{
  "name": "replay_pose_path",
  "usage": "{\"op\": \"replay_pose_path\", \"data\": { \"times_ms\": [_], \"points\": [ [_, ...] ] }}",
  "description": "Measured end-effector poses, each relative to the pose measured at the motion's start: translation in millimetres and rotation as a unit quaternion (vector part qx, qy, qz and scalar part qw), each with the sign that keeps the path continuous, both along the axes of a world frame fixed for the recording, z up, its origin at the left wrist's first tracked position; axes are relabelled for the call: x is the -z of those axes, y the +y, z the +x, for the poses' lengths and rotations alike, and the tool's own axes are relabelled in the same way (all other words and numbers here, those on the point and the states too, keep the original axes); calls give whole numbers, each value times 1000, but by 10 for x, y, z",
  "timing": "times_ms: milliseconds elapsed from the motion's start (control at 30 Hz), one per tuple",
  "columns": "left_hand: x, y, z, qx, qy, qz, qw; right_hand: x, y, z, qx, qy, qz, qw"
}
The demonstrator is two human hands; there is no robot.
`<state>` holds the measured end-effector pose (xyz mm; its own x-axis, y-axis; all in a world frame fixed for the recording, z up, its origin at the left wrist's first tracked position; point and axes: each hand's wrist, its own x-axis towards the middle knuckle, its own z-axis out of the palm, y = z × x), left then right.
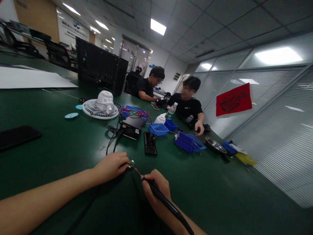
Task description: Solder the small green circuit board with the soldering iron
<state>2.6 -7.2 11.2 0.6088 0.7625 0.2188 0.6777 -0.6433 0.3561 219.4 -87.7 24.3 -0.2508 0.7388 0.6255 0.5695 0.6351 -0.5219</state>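
My left hand is closed in a pinch on a small green circuit board, just above the green tabletop. Red wire shows at the board's edge by my fingertips. A soldering iron with a black handle is gripped in my right hand. Its tip meets the board or lies very near it; I cannot tell whether they touch. The iron's thick black cable runs back over my right forearm. Beyond my hands stand a black soldering station and a black iron stand.
Blue bins and a tray of red wires stand past the station. A white fan part and a monitor are at the left. A phone lies nearer. Two people sit across the table; a metal bowl is at right.
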Motion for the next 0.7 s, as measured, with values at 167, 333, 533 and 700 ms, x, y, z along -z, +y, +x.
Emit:
{"op": "replay_pose_path", "data": {
  "times_ms": [167, 333, 533, 700],
  "points": [
    [27, 7, -9, -8, -3, 2, 1000, -5, -2, 11, -1, 1, -14, 1000],
    [35, 11, -12, -2, -1, 2, 1000, -22, -5, 24, 9, 11, -15, 1000],
    [21, 12, -11, 0, 4, -1, 1000, 13, 6, 29, 13, 7, -26, 1000],
    [15, 5, -7, 0, 3, 0, 1000, -13, 14, 35, -3, -2, -24, 1000]
  ]
}}
